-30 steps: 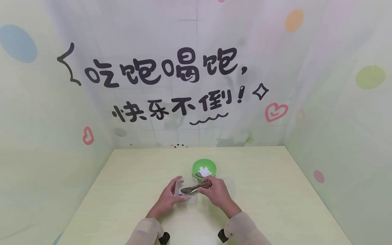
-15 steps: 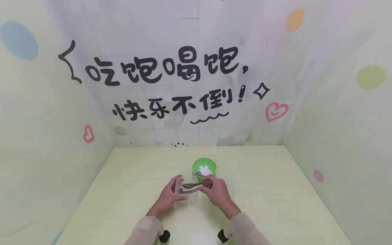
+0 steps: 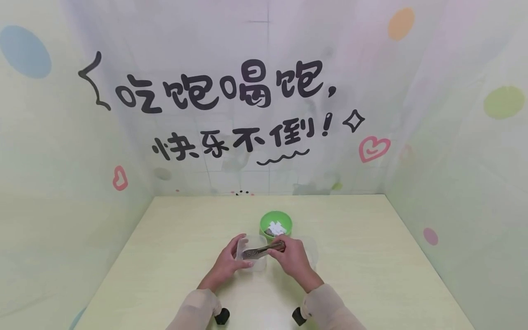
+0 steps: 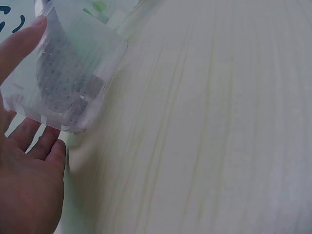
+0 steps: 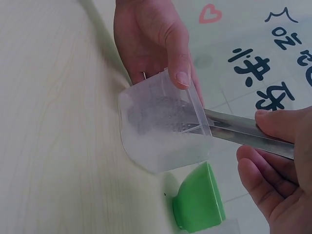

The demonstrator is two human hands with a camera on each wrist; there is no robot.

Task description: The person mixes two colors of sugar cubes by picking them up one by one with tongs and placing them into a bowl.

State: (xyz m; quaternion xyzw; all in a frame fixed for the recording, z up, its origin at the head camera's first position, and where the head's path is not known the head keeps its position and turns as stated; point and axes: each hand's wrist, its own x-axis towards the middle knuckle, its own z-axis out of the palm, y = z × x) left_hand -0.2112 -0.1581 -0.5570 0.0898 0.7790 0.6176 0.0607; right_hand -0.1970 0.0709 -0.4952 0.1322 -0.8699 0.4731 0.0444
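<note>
My left hand (image 3: 226, 263) grips a clear plastic box (image 5: 161, 131), thumb on its rim and fingers round the far side. The box leans with its mouth toward my right hand (image 3: 294, 261). That hand holds metal tongs (image 3: 260, 251) by the arms; their perforated heads reach inside the box. Through the cloudy wall in the left wrist view, dark shapes (image 4: 90, 90) show beside the tong heads, blurred by the plastic. Just behind the hands stands a green bowl (image 3: 268, 218) holding white pieces (image 3: 276, 228) and something dark.
A second clear plastic piece (image 3: 312, 251) lies on the table, partly hidden behind my right hand. The pale wooden table (image 3: 173, 229) meets printed curtain walls (image 3: 330, 178) at the back and both sides.
The tong heads lift and open slightly inside the box, then dip and close together again. The left hand and the box stay nearly in place.
</note>
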